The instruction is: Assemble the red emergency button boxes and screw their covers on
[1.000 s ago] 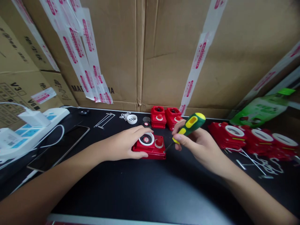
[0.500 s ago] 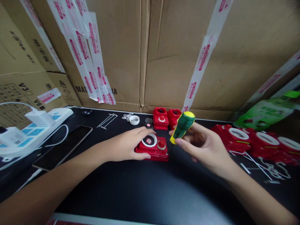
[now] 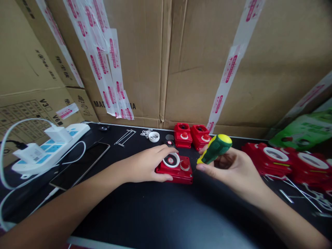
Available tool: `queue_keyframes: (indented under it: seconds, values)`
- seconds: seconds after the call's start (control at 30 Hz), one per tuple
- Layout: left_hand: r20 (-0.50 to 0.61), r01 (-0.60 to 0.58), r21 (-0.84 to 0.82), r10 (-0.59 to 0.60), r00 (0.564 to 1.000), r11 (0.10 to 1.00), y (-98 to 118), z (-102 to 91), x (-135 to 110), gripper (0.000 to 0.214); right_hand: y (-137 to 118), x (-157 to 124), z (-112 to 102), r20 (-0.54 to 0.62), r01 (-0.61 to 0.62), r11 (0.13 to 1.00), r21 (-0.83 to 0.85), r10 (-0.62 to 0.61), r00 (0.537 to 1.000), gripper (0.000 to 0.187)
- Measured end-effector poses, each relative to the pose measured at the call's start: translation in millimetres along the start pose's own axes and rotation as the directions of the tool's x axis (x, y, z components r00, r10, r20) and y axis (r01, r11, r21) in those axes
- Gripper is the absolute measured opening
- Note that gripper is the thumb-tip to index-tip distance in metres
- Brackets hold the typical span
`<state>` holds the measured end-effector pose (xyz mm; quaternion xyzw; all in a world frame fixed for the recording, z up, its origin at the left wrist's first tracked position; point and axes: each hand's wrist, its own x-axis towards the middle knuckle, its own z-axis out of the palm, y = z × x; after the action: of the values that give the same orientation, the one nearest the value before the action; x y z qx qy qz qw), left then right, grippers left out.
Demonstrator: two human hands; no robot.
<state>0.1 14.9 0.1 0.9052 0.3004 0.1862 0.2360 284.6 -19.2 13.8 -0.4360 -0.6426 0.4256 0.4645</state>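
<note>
A small red device (image 3: pixel 178 168) with a white ring and a red button on top lies on the black table (image 3: pixel 166 214). My left hand (image 3: pixel 146 166) grips its left side, fingers wrapped round it. My right hand (image 3: pixel 230 170) is closed on a screwdriver with a green and yellow handle (image 3: pixel 215 148), held just right of the device. The screwdriver's tip is hidden behind my fingers.
Two more red devices (image 3: pixel 192 135) stand at the back by the cardboard boxes (image 3: pixel 197 62). A row of red parts (image 3: pixel 287 160) and metal pins (image 3: pixel 301 199) lies at the right. A phone (image 3: pixel 83 164) and a white power strip (image 3: pixel 52 148) lie at the left.
The screwdriver handle has tilted from upright back toward the right in my right hand. My view has shifted, so everything sits a little further right and lower.
</note>
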Motion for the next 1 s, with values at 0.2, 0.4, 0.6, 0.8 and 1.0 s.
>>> queue_keyframes:
  seconds: [0.2, 0.4, 0.6, 0.8, 1.0]
  values:
    - [-0.023, -0.008, -0.002, 0.008, 1.0, 1.0, -3, 1.7, -1, 0.073, -10, -1, -5, 0.11, -0.022, 0.997, -0.069, 0.029, 0.993, 0.03]
    - [-0.02, -0.017, 0.022, 0.017, 1.0, 1.0, -4, 1.9, -2, 0.076, -15, -4, -7, 0.239, -0.016, 0.997, -0.081, 0.036, 0.97, 0.036]
    - [-0.006, 0.016, 0.03, -0.016, 1.0, 0.999, -2, 0.2, -2, 0.072, -8, -1, -6, 0.117, 0.057, 0.985, -0.166, -0.038, 0.992, 0.037]
    - [-0.002, 0.027, 0.058, -0.027, 1.0, 0.998, -2, 0.7, -3, 0.071, -6, 3, -1, 0.002, 0.046, 0.981, -0.188, -0.046, 0.999, 0.033]
    - [0.014, 0.036, 0.071, -0.037, 0.999, 0.997, -2, 1.8, -2, 0.07, -6, -1, 3, -0.027, 0.077, 0.975, -0.21, -0.085, 0.996, 0.026]
